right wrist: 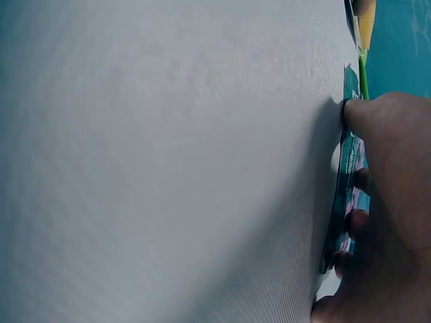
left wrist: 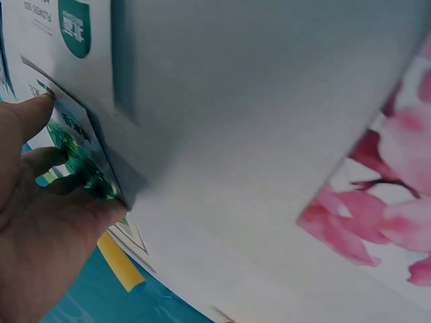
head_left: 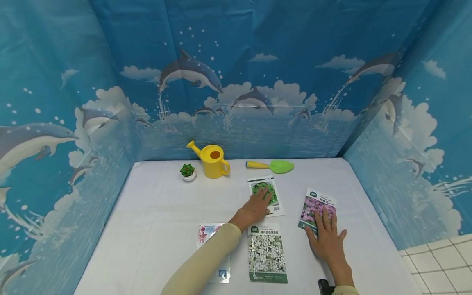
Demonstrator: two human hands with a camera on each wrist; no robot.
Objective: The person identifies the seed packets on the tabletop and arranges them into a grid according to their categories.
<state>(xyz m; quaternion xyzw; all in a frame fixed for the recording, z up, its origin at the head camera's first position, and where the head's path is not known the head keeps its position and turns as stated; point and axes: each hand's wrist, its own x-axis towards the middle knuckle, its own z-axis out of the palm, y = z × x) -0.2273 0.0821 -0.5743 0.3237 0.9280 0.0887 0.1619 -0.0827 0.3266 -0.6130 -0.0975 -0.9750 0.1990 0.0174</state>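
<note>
The left hand (head_left: 254, 208) points palm-down toward the far edge of the surface (head_left: 155, 213) — the right hand (head_left: 327, 242), fingers (head_left: 326, 220) spread, lies palm-down nearer the right edge.

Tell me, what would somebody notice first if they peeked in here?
Probably a big leaping dolphin on the blue backdrop, behind the white table. Then the bright yellow watering can at the table's back, between a little potted plant and a green-bladed trowel. Nearer, the person's left grip touches a green-leaf packet and the right grip a pinkish-flower packet.
</note>
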